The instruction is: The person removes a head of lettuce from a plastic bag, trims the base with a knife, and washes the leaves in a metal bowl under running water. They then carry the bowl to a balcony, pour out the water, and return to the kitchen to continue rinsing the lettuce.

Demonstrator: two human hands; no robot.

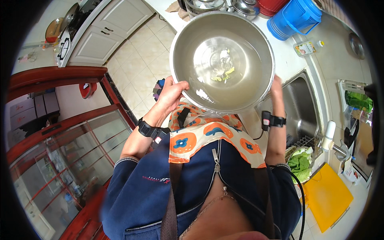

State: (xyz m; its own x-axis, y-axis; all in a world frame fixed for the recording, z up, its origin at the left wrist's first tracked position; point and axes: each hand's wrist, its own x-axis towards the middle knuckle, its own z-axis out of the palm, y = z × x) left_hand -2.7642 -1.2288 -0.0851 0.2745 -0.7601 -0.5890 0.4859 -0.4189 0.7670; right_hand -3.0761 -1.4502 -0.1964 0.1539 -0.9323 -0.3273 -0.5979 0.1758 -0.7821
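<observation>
A large metal basin (186, 54) hangs in front of me, partly over the counter's edge. Cloudy water and a few yellow-green leaf scraps (230, 70) are in it. My left hand (172, 93) grips its near left rim, thumb uppermost. On the opposite side my right hand (276, 84) is at the rim; its fingers are mostly hidden behind the basin. A steel sink (301, 99) lies to the right. Leafy greens (300, 163) rest beside the sink on a wire rack (304, 141).
Beyond the basin, lidded pots (246, 7), a blue jug (291, 21) and a clear bottle (305, 48) stand on the counter. A white-handled faucet (329, 132) and yellow cutting board (327, 198) are at right. Tiled floor (144, 45) and a red-framed glass door (99, 135) lie left.
</observation>
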